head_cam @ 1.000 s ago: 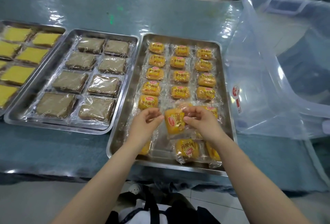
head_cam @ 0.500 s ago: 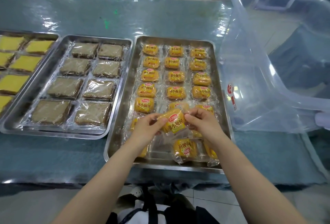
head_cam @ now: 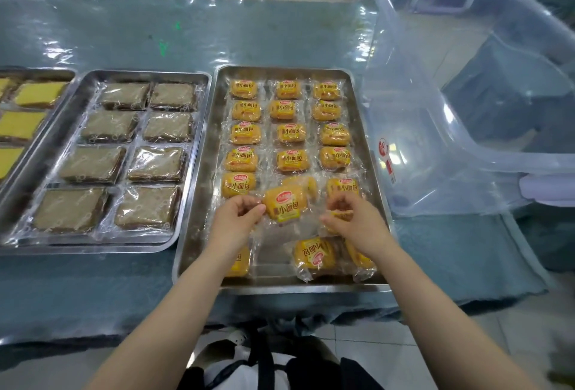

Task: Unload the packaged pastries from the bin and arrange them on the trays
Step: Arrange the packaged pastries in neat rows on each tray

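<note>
Both hands (head_cam: pixel 238 215) probably pinching bun packet (head_cam: pixel 284 204)

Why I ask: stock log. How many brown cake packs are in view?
8 brown packs, all in the middle tray: four down its left column, four down its right column. None seems hidden.

teal cloth table (head_cam: pixel 280 32) under glossy plastic; pale tiled floor (head_cam: pixel 389 343).
</note>
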A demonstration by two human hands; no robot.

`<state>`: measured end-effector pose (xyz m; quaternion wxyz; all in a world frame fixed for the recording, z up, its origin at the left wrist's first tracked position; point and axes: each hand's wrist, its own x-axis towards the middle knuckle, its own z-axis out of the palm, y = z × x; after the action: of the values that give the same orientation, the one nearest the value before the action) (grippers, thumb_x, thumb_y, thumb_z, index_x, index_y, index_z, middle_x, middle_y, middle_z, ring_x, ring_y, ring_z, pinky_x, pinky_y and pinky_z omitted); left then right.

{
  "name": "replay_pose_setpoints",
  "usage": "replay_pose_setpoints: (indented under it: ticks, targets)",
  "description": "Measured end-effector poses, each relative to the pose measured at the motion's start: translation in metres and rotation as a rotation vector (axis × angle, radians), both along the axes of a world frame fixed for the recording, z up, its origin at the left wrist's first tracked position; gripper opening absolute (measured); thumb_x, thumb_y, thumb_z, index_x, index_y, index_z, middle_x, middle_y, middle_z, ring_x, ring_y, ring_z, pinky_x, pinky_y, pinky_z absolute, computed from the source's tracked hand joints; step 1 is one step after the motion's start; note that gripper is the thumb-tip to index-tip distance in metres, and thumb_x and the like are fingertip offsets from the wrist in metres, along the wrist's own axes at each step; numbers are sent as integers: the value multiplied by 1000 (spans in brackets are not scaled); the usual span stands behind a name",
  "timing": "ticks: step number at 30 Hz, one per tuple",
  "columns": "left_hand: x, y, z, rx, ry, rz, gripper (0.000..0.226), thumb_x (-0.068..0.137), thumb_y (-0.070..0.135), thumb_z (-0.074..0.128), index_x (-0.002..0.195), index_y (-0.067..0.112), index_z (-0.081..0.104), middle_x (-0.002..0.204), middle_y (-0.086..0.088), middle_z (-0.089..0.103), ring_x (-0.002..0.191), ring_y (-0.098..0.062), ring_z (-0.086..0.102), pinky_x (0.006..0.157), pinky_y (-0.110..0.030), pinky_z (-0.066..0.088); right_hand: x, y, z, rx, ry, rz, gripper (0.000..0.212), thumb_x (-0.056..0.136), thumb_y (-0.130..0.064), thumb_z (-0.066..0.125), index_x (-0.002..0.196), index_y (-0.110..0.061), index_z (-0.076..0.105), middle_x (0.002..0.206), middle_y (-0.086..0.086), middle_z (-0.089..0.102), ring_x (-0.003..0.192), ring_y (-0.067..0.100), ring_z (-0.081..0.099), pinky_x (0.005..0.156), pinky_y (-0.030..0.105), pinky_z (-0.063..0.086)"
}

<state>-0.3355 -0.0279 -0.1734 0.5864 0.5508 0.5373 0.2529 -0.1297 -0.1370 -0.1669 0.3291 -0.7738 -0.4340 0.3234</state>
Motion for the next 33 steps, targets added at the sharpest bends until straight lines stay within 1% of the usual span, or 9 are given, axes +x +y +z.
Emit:
replay_pose_setpoints:
  ticks: [3,5,9,14,18,21,24,31,33]
  targets:
    - [-5,5,-1,34,60,16,12,86,14,65,76,20,63,73,7,69,70,-11,63,62,-31,50,11,-16,-8,-225,-286,203,60,73,-39,79,126,-35,52,127,-15,49,116,6,46,100,30,42]
    - [-5,5,-3,77,111,-17,12,86,15,65,75,21,64,74,7,69,71,-9,64,65,-32,52,12,-23,-13,-252,-345,229,68,74,-30,79,134,-35,48,136,-12,46,124,11,42,107,35,37]
    - [3,5,-9,158,223,-139,3,86,23,65,83,23,64,80,9,69,77,-7,63,67,-28,49,8,-28,-19,-147,-438,67,44,86,-15,65,123,-35,54,121,-10,61,108,13,56,93,35,49]
    - [22,7,-16,167,305,-246,20,89,25,62,108,19,59,101,11,64,78,-6,61,64,-25,47,10,-32,-12,-20,-310,-153,25,93,-24,59,115,-36,55,100,-21,61,85,2,57,71,20,46]
    - [33,6,-17,208,334,-314,41,85,16,66,122,25,50,116,4,61,71,1,54,55,-13,39,13,-33,-9,122,-368,-244,30,92,-14,59,115,-32,61,110,-17,62,103,7,59,85,22,47]
    - [39,0,-13,316,372,-341,69,83,14,68,142,23,35,142,0,45,114,-12,53,91,-28,48,17,-26,-17,76,-520,-113,33,89,-18,64,120,-28,62,140,-9,51,136,18,37,112,40,31]
    - [40,-6,-9,434,410,-360,69,84,16,66,143,27,33,151,2,32,138,-18,30,110,-35,25,17,-27,-32,-119,-527,-10,57,86,-24,69,138,-33,46,154,-9,27,144,17,18,116,37,17]
    - [40,-7,-6,451,343,-414,53,87,18,63,135,28,44,142,7,45,126,-8,43,97,-21,27,22,-27,-40,-4,-385,-234,51,90,-19,62,137,-27,45,143,-6,44,133,16,37,109,34,31]
    - [39,-7,-7,455,356,-446,53,88,19,62,137,29,43,138,8,49,105,7,50,91,-14,30,23,-20,-38,-8,-402,-216,50,92,-17,58,138,-27,44,146,-6,41,135,16,35,109,33,29]
